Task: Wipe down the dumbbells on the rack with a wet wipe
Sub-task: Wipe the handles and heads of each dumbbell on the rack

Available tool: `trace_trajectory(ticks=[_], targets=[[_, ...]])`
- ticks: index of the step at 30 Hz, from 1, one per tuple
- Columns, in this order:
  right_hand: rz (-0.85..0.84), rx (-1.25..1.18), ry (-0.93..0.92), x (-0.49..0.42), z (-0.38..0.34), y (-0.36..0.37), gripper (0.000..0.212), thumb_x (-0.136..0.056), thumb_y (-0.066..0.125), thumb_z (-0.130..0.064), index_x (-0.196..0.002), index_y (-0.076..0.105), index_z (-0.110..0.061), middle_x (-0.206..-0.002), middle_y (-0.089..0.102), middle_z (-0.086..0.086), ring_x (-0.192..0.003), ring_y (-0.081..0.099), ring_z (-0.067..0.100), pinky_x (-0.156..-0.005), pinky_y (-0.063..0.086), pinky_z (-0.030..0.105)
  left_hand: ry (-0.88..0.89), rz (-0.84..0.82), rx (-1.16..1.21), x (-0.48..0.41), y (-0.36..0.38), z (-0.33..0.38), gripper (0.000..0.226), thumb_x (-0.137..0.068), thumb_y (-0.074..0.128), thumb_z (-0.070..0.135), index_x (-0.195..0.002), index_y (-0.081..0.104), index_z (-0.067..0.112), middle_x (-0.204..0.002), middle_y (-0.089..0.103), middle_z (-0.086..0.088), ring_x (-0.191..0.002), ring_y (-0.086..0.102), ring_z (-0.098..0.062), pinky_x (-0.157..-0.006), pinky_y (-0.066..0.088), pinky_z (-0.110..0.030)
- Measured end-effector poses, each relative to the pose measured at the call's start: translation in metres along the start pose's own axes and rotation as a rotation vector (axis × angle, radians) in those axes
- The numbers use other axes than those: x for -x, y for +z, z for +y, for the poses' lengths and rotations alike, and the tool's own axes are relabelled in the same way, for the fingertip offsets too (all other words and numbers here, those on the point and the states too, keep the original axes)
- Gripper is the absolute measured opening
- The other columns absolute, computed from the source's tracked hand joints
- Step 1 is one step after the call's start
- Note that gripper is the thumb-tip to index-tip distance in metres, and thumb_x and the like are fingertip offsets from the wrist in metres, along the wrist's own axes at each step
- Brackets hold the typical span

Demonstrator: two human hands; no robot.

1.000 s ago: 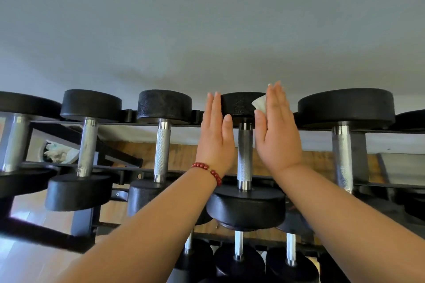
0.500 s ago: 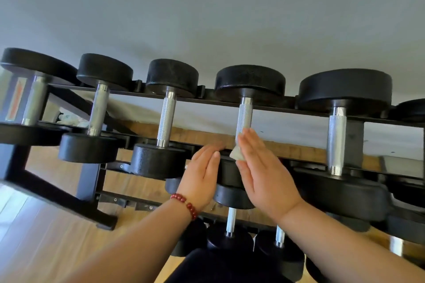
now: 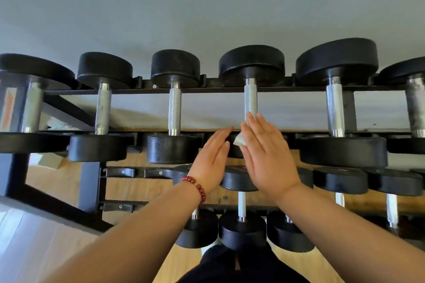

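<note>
Two hands fill my feed: the left hand (image 3: 213, 156) and right hand (image 3: 269, 156) flank the near head of the fourth dumbbell (image 3: 250, 99) on the rack's (image 3: 142, 92) top rail. The left lies flat against it, fingers (image 3: 219, 139) straight, holding nothing. The right, fingers equally straight, presses the wet wipe (image 3: 239, 139) to the head. I see only its white corner past the palm.

I see a grey wall (image 3: 207, 7) behind, a wood floor (image 3: 57, 181) below, something white (image 3: 57, 125) crumpled at the floor's far edge, a red bracelet (image 3: 195, 187) and dark trousers (image 3: 241, 266).
</note>
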State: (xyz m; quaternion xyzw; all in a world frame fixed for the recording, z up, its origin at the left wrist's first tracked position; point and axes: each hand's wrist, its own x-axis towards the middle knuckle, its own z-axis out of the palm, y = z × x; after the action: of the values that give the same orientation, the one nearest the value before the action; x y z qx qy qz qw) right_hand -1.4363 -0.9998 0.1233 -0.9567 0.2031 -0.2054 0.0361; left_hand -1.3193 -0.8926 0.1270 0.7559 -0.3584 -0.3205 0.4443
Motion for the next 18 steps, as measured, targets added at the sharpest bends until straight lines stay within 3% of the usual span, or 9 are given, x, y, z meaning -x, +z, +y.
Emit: trace_trajectory(ticks=[5,11,15,18], targets=[[0.038,0.015,-0.038,0.036,0.011,0.003,0.045,-0.106,0.025,-0.029,-0.146,0.033,-0.009,-0.153,0.035,0.013,-0.143,0.028,0.031,-0.118,0.020,0.044,-0.035,-0.079,0.069,0.000,-0.013,-0.001,0.035,-0.106,0.034,0.023,-0.135,0.046,0.037,-0.137,0.047,0.016,-0.121,0.041,0.013,-0.098,0.026,0.001],[0.015,0.178,-0.241,0.003,-0.003,0.006,0.045,-0.105,0.032,-0.025,-0.142,0.046,-0.004,-0.149,0.043,0.014,-0.141,0.035,0.030,-0.120,0.019,0.043,-0.056,-0.099,0.169,-0.004,-0.021,-0.004,0.034,-0.106,0.033,0.023,-0.118,0.049,0.049,-0.125,0.053,0.023,-0.120,0.045,0.012,-0.107,0.031,-0.014],[0.022,0.189,-0.357,0.028,0.026,0.003,0.046,-0.102,0.042,-0.015,-0.147,0.035,-0.007,-0.154,0.034,0.012,-0.145,0.028,0.028,-0.119,0.024,0.044,-0.031,-0.118,0.136,-0.003,-0.025,-0.009,0.034,-0.106,0.032,0.023,-0.128,0.052,0.041,-0.122,0.053,0.026,-0.111,0.043,0.024,-0.093,0.030,0.002],[0.025,0.237,-0.380,0.024,0.023,0.002,0.045,-0.102,0.039,-0.014,-0.147,0.035,-0.007,-0.153,0.037,0.013,-0.144,0.030,0.028,-0.118,0.026,0.044,-0.022,-0.123,0.153,-0.004,-0.028,-0.009,0.033,-0.106,0.032,0.022,-0.126,0.053,0.039,-0.117,0.053,0.030,-0.104,0.044,0.028,-0.085,0.031,0.006]])
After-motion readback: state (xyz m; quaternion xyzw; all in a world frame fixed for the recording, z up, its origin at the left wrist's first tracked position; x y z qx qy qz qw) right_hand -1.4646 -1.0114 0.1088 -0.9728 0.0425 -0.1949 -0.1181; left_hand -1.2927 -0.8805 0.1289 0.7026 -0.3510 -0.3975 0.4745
